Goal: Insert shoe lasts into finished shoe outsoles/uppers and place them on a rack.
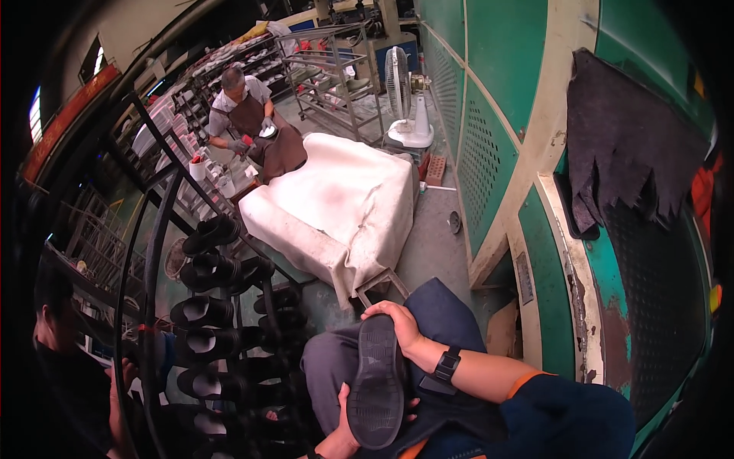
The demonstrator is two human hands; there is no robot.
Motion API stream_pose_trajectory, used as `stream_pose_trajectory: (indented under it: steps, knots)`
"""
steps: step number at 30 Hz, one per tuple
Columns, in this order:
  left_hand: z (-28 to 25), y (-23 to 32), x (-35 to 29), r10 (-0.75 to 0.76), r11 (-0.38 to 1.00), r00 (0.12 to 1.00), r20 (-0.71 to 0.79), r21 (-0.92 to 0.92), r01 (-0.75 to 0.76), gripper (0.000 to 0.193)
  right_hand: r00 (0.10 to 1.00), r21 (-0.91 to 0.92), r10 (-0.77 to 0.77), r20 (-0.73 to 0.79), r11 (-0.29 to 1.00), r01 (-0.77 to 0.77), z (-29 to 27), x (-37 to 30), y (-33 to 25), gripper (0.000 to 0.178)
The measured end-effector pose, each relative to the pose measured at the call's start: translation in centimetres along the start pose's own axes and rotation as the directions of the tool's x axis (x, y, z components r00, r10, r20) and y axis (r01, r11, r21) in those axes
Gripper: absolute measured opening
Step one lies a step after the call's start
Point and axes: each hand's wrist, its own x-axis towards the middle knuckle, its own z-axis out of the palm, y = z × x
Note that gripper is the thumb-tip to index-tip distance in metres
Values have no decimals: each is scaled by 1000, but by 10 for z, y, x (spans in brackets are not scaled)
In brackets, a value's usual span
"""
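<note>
A black shoe (376,382) lies across my lap with its ridged sole facing up and its long side pointing away from me. Low on the sole's left edge, my left hand (342,433) grips the shoe, some of its fingers hidden underneath. My right hand (401,324) is curled around the far end, with a watch on that wrist. The shoe's upper is turned away and cannot be seen.
Black shoes (205,312) fill a dark rack close on my left. A pale cloth covers a block-like stand (325,203) ahead. Green machine panels (489,153) rise on the right, with a dark ragged cloth (623,138). A fan (405,99) and two people (248,115) (73,359) are nearby.
</note>
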Motion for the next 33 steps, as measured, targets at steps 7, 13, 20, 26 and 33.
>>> stream_pose_trajectory:
  steps: [7,13,20,26,33]
  knots:
    - [-11,-8,-1,-7,1000,1000,0,22,7,106,996,75,86,-22,994,-84,11,-1,-2,32]
    - [-15,-13,-6,-19,999,995,94,-40,23,107,997,19,79,19,997,-79,15,3,4,33]
    - [-9,-21,-12,-11,999,998,62,-45,14,109,982,84,187,17,979,-188,28,-7,-11,34]
    - [5,-31,-22,41,966,984,171,244,-83,112,950,242,301,86,918,-313,49,-22,-30,41]
    - [-13,-27,-19,287,924,954,-85,289,-252,92,950,-590,-310,-48,776,223,-17,7,-6,35]
